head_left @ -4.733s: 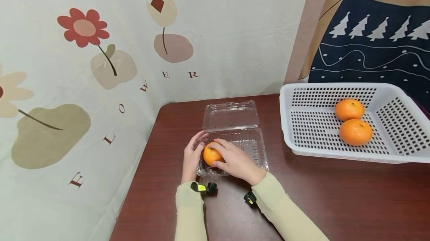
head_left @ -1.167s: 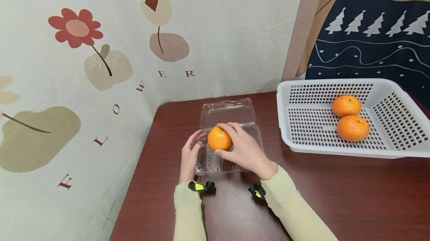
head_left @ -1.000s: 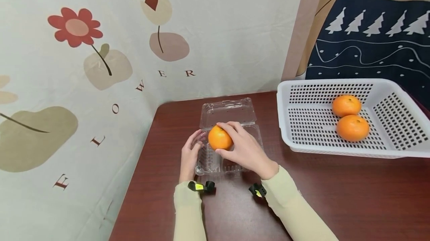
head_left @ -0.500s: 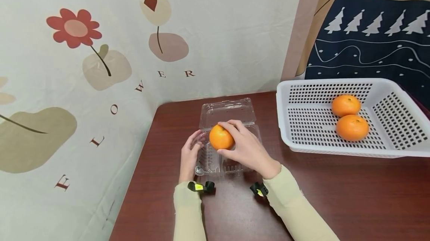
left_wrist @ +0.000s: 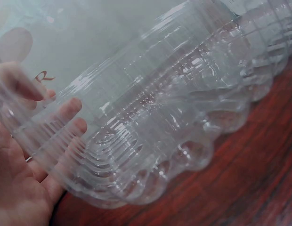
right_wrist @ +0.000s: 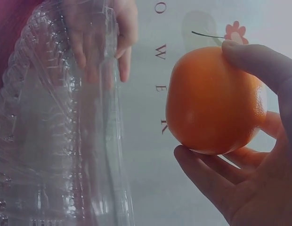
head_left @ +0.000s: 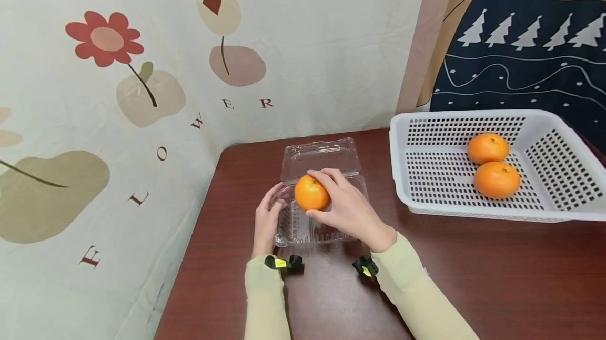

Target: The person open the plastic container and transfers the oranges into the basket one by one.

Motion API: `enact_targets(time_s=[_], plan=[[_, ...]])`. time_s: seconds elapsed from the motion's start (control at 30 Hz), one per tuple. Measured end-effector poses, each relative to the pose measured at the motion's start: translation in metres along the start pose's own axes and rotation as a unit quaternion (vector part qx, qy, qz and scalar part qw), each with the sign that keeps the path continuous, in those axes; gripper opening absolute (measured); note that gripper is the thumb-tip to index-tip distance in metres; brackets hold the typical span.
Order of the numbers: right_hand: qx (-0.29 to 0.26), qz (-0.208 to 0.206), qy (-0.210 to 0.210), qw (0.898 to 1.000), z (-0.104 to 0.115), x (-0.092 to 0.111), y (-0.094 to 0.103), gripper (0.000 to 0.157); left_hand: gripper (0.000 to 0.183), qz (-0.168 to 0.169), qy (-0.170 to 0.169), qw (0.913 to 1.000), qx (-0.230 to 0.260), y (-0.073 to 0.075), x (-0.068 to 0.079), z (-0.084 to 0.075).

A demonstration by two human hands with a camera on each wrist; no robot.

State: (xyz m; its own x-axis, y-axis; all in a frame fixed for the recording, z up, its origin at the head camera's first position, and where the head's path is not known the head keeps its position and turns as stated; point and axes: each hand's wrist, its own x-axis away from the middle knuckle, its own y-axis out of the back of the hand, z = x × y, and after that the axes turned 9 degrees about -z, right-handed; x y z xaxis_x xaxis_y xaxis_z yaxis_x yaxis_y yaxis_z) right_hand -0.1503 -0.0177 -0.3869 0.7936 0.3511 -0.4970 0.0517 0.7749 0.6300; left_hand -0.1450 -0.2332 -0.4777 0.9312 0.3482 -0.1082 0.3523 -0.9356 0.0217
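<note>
An orange (head_left: 310,192) is in my right hand (head_left: 349,209), pinched between the thumb and curled fingers. In the right wrist view, the orange (right_wrist: 207,101) hangs clear above the plastic, apart from it. Below it in the head view sits a clear plastic clamshell box (head_left: 303,232), its lid (head_left: 322,157) folded back flat behind it. My left hand (head_left: 268,219) holds the box's left wall. The left wrist view shows its thumb and fingers on either side of the clear wall (left_wrist: 103,165).
To the right, a white perforated basket (head_left: 473,215) holds two more oranges, one behind (head_left: 488,148) the other (head_left: 496,180). The dark red wooden table (head_left: 326,292) ends at a patterned cloth (head_left: 322,66) along the back and left.
Earlier the orange sat low in the box's front left with both hands around it. My right hand has since lifted it up and slightly right. Over the last second it barely moves.
</note>
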Motion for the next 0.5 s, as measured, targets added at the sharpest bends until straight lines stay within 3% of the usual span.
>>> enact_targets(time_s=[0.5], plan=[[0.007, 0.005, 0.003, 1.000, -0.0002, 0.0012, 0.0014, 0.073, 0.037, -0.001, 0.003, 1.0000, 0.001, -0.0011, 0.0000, -0.0025]])
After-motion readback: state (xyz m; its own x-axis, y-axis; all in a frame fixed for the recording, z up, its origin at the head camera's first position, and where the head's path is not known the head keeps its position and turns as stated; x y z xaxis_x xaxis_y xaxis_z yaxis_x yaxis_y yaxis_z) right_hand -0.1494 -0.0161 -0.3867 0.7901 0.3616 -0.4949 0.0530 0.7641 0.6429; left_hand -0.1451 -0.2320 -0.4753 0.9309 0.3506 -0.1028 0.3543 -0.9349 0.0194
